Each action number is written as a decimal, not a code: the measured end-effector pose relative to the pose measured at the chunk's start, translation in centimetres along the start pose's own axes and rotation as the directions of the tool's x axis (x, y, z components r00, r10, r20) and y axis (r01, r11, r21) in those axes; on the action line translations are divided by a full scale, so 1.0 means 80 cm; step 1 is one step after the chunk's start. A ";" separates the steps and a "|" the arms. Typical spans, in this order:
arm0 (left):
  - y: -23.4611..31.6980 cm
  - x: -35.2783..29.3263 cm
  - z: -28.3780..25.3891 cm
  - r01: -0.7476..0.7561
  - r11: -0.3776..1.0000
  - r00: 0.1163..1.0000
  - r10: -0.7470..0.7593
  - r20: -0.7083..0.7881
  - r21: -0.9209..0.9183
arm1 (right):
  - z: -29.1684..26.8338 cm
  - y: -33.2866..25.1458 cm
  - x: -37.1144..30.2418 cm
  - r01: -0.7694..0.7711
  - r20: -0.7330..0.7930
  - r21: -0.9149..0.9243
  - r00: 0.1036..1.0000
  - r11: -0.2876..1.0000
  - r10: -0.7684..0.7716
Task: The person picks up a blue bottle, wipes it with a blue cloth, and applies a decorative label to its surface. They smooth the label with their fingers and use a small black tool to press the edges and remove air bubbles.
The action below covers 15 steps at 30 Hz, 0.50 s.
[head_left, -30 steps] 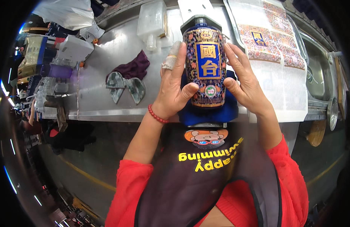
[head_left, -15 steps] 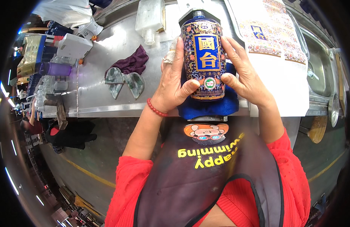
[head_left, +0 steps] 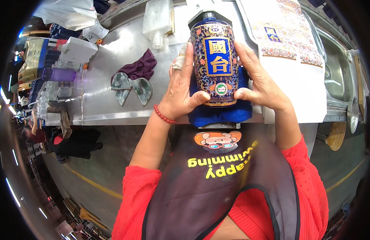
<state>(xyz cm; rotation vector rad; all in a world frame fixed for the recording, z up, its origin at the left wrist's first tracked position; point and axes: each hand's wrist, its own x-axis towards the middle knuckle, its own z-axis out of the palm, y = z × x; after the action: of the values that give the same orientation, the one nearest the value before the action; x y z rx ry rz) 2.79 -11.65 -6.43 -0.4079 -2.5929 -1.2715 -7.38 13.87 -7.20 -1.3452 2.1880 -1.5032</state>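
Observation:
A dark blue bottle (head_left: 201, 80) with a patterned floral and gold label lies on its back, neck pointing away from me, over a blue cloth (head_left: 221, 115). Along its left side runs my left hand (head_left: 181, 86), its thumb pressed near the bottle's base and a wrapping on one finger. My right hand (head_left: 262, 82) clasps the right side, thumb low on the label and fingers along the edge. Both hands grip the bottle between them. Behind its neck shows part of a dark angular rest (head_left: 229, 17); the rest's lower part is hidden.
Left on the steel table (head_left: 101, 96) are a purple cloth (head_left: 141, 67) and green marbled scraper-like pieces (head_left: 141, 90). A clear rectangular container (head_left: 157, 18) stands behind. To the right lie printed label sheets (head_left: 287, 44) on white paper, beside a metal sink (head_left: 339, 76).
My right thumb has shifted slightly downward on the bottle, and the right fingers have moved a little. The bottle sits almost where it was.

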 end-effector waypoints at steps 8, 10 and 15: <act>0.012 0.006 -0.009 0.055 0.997 0.994 -0.049 -0.099 0.061 | -0.012 -0.009 0.009 -0.084 0.002 0.065 0.996 0.994 0.084; 0.013 0.011 -0.011 0.022 0.987 0.995 -0.007 -0.096 0.156 | -0.012 -0.009 0.016 -0.078 -0.012 0.076 0.997 0.994 0.079; 0.013 0.016 -0.007 0.006 0.988 0.997 0.005 -0.072 0.153 | -0.006 -0.006 0.024 -0.061 -0.018 0.049 0.998 0.997 0.062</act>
<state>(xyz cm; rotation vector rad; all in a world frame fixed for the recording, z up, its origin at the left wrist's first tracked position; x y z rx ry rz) 1.98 -11.30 -4.89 -0.3271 -2.6061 -1.0577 -8.52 12.73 -5.95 -1.2424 2.1691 -1.5424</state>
